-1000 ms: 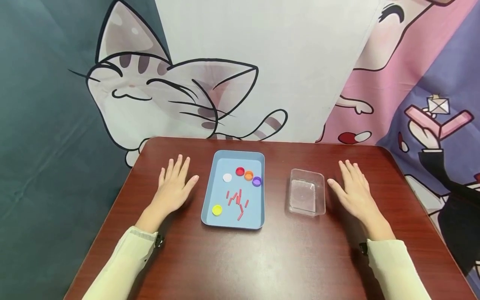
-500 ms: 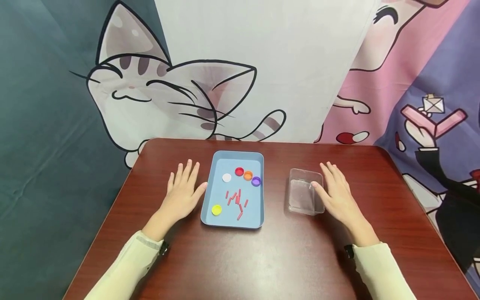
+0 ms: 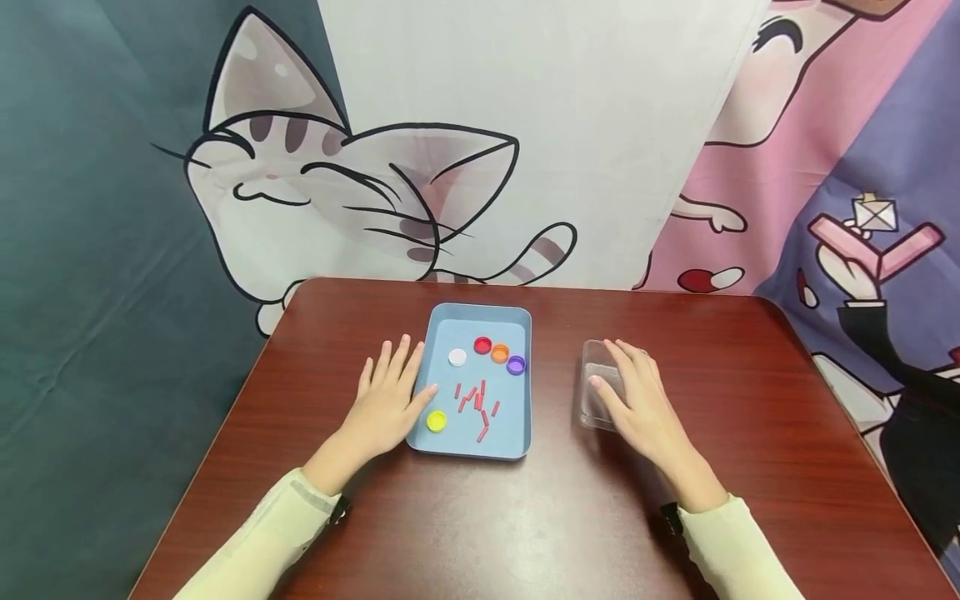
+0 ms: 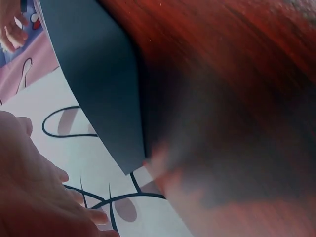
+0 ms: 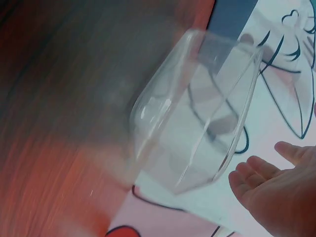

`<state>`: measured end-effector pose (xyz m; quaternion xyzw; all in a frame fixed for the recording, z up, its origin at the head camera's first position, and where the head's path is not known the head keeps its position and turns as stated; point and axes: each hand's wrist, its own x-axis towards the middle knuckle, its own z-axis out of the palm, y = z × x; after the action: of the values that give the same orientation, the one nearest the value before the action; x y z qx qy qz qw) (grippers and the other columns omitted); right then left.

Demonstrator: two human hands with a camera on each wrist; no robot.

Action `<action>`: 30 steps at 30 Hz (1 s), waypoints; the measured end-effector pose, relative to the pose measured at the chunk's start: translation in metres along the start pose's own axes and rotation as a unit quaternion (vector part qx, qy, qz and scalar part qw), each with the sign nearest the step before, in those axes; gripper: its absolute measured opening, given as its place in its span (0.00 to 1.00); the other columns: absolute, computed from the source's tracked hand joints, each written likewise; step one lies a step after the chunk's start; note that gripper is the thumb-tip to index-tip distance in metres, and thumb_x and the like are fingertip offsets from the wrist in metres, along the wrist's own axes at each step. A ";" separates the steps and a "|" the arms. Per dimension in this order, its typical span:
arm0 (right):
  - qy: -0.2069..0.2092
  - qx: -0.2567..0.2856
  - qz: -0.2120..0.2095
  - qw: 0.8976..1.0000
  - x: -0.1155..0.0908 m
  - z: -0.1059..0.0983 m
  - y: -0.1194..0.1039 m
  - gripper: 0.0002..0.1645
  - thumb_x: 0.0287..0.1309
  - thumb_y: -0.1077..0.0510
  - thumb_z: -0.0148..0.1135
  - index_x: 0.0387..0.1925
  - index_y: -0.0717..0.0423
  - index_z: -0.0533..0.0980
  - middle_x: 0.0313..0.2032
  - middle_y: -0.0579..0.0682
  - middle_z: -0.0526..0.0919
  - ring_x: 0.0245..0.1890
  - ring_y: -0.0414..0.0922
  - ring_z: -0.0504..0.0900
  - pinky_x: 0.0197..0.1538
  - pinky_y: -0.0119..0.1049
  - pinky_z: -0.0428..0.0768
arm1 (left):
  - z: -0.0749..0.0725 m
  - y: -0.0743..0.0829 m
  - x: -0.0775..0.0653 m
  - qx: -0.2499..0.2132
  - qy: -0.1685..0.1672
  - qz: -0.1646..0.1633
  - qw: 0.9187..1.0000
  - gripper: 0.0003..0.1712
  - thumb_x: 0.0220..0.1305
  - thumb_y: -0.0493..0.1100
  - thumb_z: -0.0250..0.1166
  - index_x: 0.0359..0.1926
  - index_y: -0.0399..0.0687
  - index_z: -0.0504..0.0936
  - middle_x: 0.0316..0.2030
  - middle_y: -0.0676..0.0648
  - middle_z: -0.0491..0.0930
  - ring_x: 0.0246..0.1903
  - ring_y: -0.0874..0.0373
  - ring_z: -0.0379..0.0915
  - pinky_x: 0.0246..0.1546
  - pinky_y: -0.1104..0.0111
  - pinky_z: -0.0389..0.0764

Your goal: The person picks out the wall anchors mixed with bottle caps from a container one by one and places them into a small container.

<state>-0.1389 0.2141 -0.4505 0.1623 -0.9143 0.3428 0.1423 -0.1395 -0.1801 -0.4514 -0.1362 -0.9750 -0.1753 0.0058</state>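
Note:
A blue tray lies on the table, holding small round caps in white, red, orange, purple and yellow. Several short red sticks are scattered in its middle. My left hand is spread at the tray's left edge, its thumb overlapping the rim in the head view. Over the right part of a clear plastic box is my right hand, fingers extended and holding nothing. In the right wrist view, the fingertips appear beside the box wall.
The brown wooden table carries both containers, with a strip of tabletop between them. Behind its far edge hangs a cloth backdrop with cartoon drawings. A dark green curtain is at the left.
Both hands have moved inward: the left rightward to the tray's edge, the right leftward until it covers part of the clear box. Tray, caps and sticks stay in place.

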 end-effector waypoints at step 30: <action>-0.041 0.030 -0.008 0.999 0.006 0.061 -0.063 0.31 0.69 0.48 0.63 0.68 0.55 0.72 0.54 0.58 0.74 0.56 0.53 0.71 0.58 0.51 0.73 | 0.021 0.002 0.000 0.033 -0.033 -0.011 0.999 0.45 0.76 0.65 0.48 0.81 0.47 0.48 0.80 0.40 0.44 0.78 0.35 0.35 0.73 0.36 0.42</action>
<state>-0.1286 0.1270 -0.4552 0.1879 -0.9073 0.3618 0.1026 -0.1384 -0.1711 -0.4700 -0.1306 -0.9814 -0.1387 -0.0239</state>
